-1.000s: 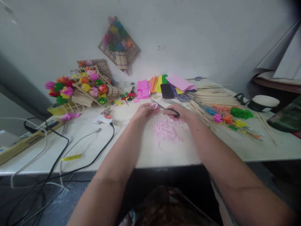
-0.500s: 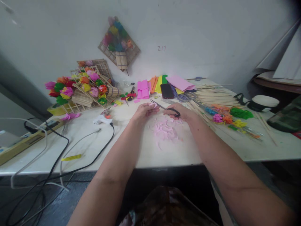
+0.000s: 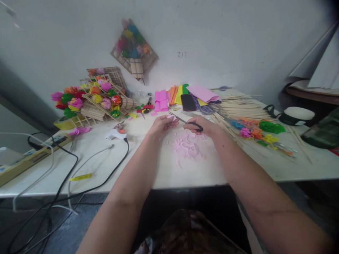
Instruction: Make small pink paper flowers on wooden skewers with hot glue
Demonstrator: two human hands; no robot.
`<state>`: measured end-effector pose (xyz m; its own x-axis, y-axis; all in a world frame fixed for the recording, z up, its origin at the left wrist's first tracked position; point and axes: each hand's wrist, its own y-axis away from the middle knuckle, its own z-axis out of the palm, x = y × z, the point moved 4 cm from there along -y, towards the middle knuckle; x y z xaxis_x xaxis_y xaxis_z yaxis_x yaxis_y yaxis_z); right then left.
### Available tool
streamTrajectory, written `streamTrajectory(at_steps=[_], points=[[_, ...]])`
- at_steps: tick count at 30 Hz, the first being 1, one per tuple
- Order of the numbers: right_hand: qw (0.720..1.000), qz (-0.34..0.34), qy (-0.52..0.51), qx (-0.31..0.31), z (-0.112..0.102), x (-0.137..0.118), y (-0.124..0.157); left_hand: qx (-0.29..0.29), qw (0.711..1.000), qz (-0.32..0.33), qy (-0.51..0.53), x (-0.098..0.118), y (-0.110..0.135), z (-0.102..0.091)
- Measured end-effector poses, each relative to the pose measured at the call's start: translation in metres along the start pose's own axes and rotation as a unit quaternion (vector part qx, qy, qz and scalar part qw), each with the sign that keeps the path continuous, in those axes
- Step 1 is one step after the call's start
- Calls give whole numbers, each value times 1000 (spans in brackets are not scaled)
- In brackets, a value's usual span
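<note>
My left hand [image 3: 163, 126] pinches a small piece of pale pink crepe paper [image 3: 171, 117] between thumb and fingers. In my right hand [image 3: 199, 126] is a pair of scissors [image 3: 195, 125] with black handles, my fingers closed round them. The scissors' blades point left, with their tips beside the paper piece. Whether the blades touch the paper I cannot tell. Below both hands, a loose heap of pale pink paper scraps [image 3: 186, 145] lies on the white table [image 3: 190, 176].
Bamboo frames with paper flowers [image 3: 102, 95] stand at the left. Behind my hands lie folded coloured paper [image 3: 161, 100] and a phone [image 3: 188, 102]. Bamboo sticks [image 3: 243, 107] and paper flowers on stems [image 3: 255, 133] spread rightward. A white glue gun [image 3: 116, 134] with a cable lies left.
The paper piece and the fingers of my left hand have shifted very slightly. The scissors and my right hand stay in nearly the same place.
</note>
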<state>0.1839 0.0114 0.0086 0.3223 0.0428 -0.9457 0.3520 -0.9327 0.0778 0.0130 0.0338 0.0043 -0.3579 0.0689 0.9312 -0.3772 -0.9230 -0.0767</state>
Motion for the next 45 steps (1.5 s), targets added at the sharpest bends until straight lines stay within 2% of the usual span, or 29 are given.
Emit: streamTrajectory(at_steps=[19,30,37,41,45], points=[[1000,-18,-4,-1,6,-8,4,-14,1000,-2,-19,-1,-1,1],[1000,-18,24,7,0,-7,5,-13,999,-24,-36,3,1,0],[999,-24,18,12,-9,-16,17,-15,999,-21,-33,2,0,-1],[1000,-16,-17,14,-17,-18,23,30,998,15,-49,7,-2,-5],[999,-17,-38,5,-20,-20,25,140,981,83,-109,18,-3,-18]])
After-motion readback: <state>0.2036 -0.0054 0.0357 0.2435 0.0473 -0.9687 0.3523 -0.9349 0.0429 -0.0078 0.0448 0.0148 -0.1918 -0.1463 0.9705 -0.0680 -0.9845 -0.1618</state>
